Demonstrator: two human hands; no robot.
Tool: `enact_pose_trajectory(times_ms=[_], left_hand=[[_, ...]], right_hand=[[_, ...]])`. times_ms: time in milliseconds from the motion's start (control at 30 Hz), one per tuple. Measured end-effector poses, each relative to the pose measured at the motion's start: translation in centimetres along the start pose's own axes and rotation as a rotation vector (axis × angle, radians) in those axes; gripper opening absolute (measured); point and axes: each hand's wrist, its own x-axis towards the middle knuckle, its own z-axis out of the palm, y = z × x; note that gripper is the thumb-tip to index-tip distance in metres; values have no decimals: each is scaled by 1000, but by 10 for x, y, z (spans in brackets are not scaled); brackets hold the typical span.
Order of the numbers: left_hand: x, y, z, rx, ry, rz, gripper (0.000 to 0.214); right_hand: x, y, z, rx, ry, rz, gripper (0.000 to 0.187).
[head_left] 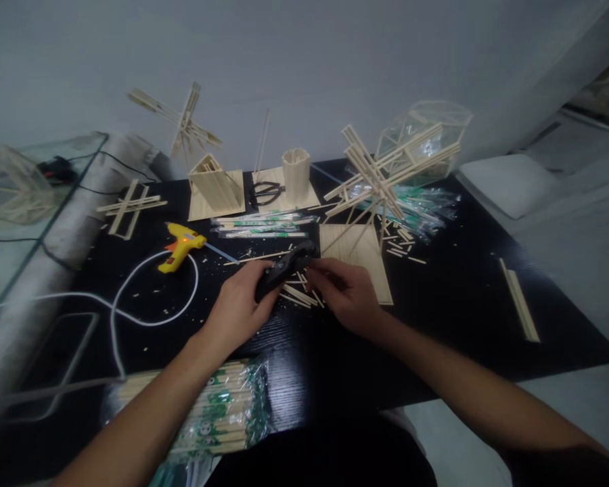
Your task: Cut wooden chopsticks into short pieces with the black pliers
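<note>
Spotted a crossed stick lattice (pixel 132 206) at ten o'clock on the black table (pixel 461 297), well apart from the hands. Noted a yellow glue gun (pixel 183 247) at ten o'clock from the left hand (pixel 241 304), with a white cable (pixel 112 312) looped at nine o'clock. Saw a packet of wrapped chopsticks (pixel 218 412) at six o'clock, near the left forearm. Found the left hand closed around a black cutter (pixel 287 265), aimed towards one o'clock above a litter of cut sticks (pixel 297 295). Caught the right hand (pixel 348 292) at three o'clock of the cutter, curled among those sticks; could not tell whether anything was pinched. Passed a flat wooden panel (pixel 360 260) at twelve o'clock of that hand.
</note>
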Motion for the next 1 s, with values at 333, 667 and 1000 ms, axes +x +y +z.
enact_pose_trajectory(times_ms=[333, 667, 1000], left_hand=[[-1, 4, 0, 22, -37, -31, 21], [-2, 6, 1, 0, -57, -47, 23], [-1, 10, -1, -21, -72, -66, 21]], right_hand=[[1, -1, -2, -11, -17, 15, 18], [2, -2, -3, -31, -19, 4, 17], [3, -2, -3, -66, -25, -28, 17]])
